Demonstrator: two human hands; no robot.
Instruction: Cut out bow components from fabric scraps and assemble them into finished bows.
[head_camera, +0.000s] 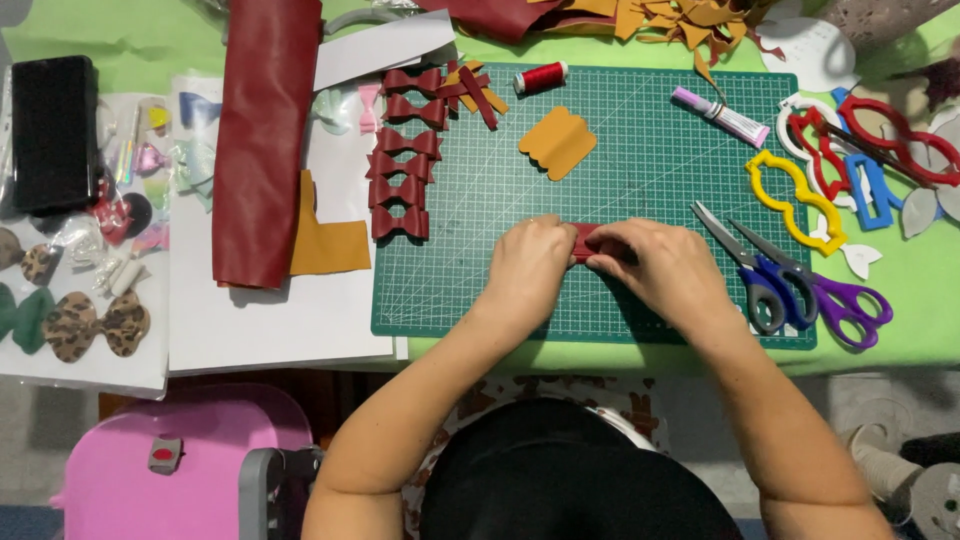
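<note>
Red piece (583, 241), small and leathery, sits pinched between both hands at the middle of the green cutting mat (640, 140). Left hand (530, 265) curls over its left end, grip clenched on the piece, knuckles up. Right hand (655, 265) covers the right end, fingertips pressing down on it, grip also grasping the piece. Only a sliver of red shows between the two hands; its full shape is hidden.

Up the mat's left edge runs a column of finished red bows (400, 165), one above the other, with a few loose red strips (475, 90) near the top. A mustard scalloped cutout (558, 142) lies above the hands, well apart from them, and a red thread spool (541, 77) rests on its side near the mat's top edge. A glue tube (722, 116) lies tilted toward the upper right.

Just beside the right hand, two pairs of scissors: blue-handled (760, 280) and purple-handled (835, 300), blades pointing up and left. Beyond them, on the green table (900, 340), yellow (795, 200), red (895, 140) and blue (872, 190) templates lie overlapping.

Left of the mat, a dark red roll (262, 140) lies across white sheets (270, 320), with a mustard scrap (325, 240) beside it. Far left, leopard-print bows (95, 325) sit in clear wrap.
</note>
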